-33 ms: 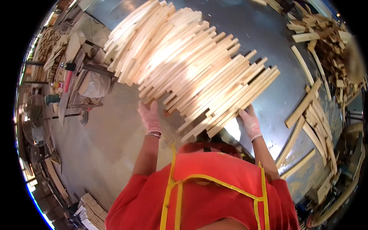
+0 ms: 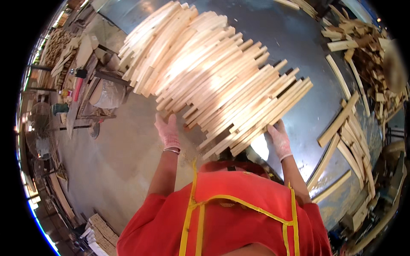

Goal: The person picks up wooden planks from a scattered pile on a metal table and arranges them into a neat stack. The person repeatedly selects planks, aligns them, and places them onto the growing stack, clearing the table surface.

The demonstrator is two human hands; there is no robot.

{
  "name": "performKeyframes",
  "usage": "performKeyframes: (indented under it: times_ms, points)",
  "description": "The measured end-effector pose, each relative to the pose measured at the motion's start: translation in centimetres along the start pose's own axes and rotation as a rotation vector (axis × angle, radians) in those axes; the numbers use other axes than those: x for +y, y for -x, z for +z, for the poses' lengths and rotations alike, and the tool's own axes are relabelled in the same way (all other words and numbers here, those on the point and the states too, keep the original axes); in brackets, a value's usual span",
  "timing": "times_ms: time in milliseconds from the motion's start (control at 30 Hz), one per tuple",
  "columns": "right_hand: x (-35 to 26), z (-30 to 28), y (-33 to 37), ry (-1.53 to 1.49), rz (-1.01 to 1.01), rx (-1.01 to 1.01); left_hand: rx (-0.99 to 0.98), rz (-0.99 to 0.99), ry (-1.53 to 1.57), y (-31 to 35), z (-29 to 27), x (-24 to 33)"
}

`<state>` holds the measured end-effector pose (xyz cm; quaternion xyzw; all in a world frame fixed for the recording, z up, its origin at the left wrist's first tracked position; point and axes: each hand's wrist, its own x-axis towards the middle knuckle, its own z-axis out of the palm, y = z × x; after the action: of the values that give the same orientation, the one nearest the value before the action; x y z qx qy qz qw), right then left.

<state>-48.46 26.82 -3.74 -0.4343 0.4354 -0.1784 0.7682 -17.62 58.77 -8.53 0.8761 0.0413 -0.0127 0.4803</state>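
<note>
A big fanned stack of pale wooden slats (image 2: 213, 72) lies across a shiny metal table (image 2: 290, 34) in front of me. My left hand (image 2: 167, 133), in a white knit glove with a bracelet at the wrist, is held flat with its fingers up against the near ends of the slats at the stack's lower left. My right hand (image 2: 278, 138), also gloved, has its fingers curled on the near ends of the lowest slats at the stack's lower right. My red shirt and yellow apron straps fill the lower edge.
Loose slats (image 2: 341, 128) lie along the table's right side. A heap of wood offcuts (image 2: 363, 47) sits at the far right. To the left are a cluttered workbench (image 2: 85, 85), a floor fan (image 2: 40, 128) and stacked wood (image 2: 100, 232) on the concrete floor.
</note>
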Motion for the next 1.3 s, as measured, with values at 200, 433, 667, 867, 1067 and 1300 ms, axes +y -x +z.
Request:
performKeyframes:
  times_ms: [200,433,667,867,1067,1300]
  points:
    - [-3.6,-1.2,0.0,0.214,0.101,-0.013,0.022,-0.108,-0.044,-2.0,-1.4,2.5]
    - [-3.7,-3.8,-5.9,0.234,0.064,0.078,0.186,-0.147,-0.437,-4.3,-1.6,7.6]
    - [-7.7,0.7,-8.0,0.413,0.391,0.017,-0.058,-0.454,0.264,-11.2,1.1,2.3]
    - [-10.5,12.0,-15.1,0.380,0.360,-0.023,-0.023,-0.434,0.162,-24.1,0.5,-0.6]
    - [-13.9,25.8,-22.5,0.369,0.273,-0.142,0.160,-0.141,-0.002,-37.5,-2.4,3.3]
    - [-14.8,37.0,-31.8,0.385,0.214,-0.281,-0.027,0.533,-0.131,-41.3,6.7,14.8]
